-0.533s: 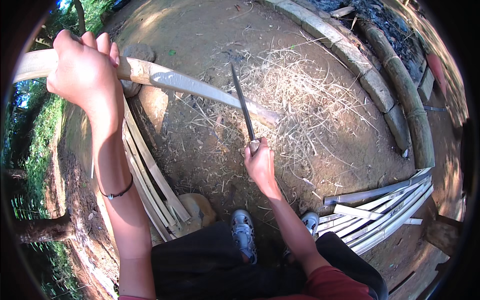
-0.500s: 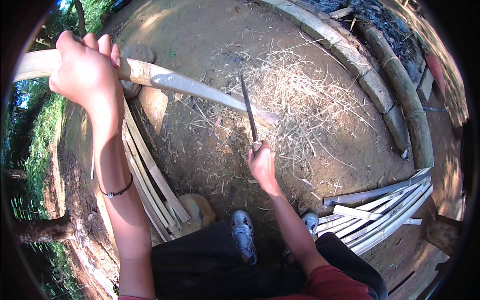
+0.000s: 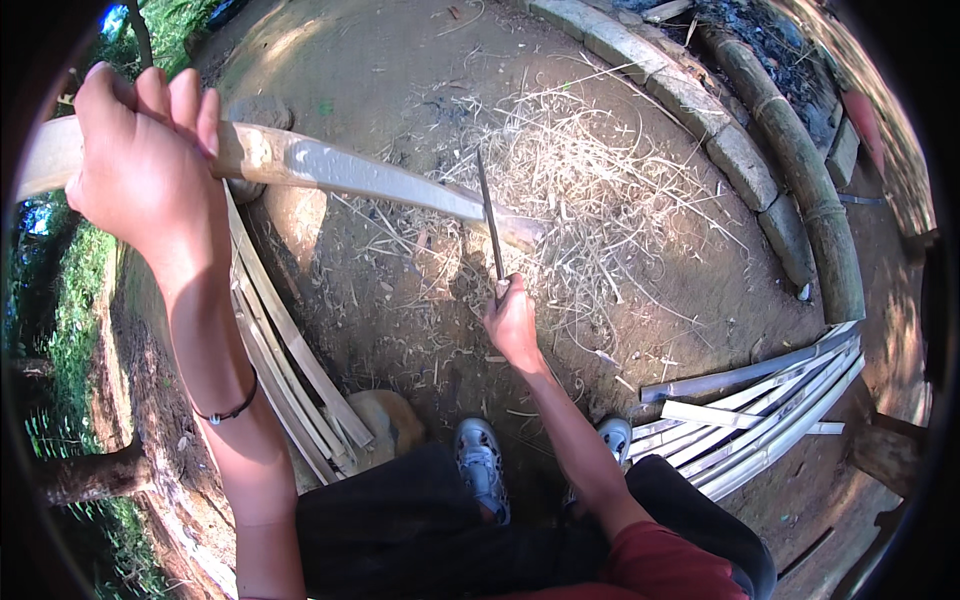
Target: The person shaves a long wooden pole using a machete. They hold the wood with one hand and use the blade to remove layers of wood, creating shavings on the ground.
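Here, seated over your grey shoes, you work a bamboo strip with a blade. Your right hand is clenched around the handle of a long thin knife, whose blade rises away from you and meets the strip's lower end just above your fist. Your left hand, fingers curled tight, grips the strip high at your left, so the strip slants from there down to the blade. By the look of it, you are shaving or splitting the strip, with the cut at its lower end. The next stroke seems to call for a steady left grip and an edge driven away from your body, clear of your feet.

A bundle of finished slats lies on the ground just beside your left forearm, and a second pile of slats lies at your right knee, near enough to snag a wide swing. Beyond the blade, dry shavings litter the bare earth. Farther off, a curved stone kerb edges the ground.
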{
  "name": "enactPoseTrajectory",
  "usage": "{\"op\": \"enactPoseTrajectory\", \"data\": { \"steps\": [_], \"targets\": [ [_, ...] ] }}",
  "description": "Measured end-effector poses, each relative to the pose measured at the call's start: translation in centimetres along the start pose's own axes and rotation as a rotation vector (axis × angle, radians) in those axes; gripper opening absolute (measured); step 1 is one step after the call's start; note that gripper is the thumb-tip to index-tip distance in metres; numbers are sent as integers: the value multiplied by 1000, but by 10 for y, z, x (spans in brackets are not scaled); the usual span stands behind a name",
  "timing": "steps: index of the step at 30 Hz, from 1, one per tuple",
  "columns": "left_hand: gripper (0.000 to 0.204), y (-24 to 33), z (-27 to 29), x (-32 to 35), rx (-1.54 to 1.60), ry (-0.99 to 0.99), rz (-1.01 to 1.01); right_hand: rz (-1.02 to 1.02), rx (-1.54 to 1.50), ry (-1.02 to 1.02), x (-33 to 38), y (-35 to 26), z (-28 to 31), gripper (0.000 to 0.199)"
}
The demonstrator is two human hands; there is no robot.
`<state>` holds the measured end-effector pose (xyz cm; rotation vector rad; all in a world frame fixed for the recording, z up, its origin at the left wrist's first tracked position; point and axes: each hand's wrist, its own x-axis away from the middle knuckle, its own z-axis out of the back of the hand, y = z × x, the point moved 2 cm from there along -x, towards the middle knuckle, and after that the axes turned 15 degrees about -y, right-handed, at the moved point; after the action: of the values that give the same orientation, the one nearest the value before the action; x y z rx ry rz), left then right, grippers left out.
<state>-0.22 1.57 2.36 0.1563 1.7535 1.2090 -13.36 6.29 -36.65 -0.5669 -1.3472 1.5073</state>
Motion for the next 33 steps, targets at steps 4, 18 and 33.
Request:
{"op": "enactPoseTrajectory", "data": {
  "steps": [4,18,33],
  "targets": [
    [40,-6,8,-4,56,-208,-36,109,-3,-21,-3,-23,9,51],
    [36,-5,10,-8,45,-251,-15,2,4,-75,-15,-18,20,43],
    [36,1,6,-2,39,-167,22,46,116,-7,-20,2,2,26]
  ]
}}
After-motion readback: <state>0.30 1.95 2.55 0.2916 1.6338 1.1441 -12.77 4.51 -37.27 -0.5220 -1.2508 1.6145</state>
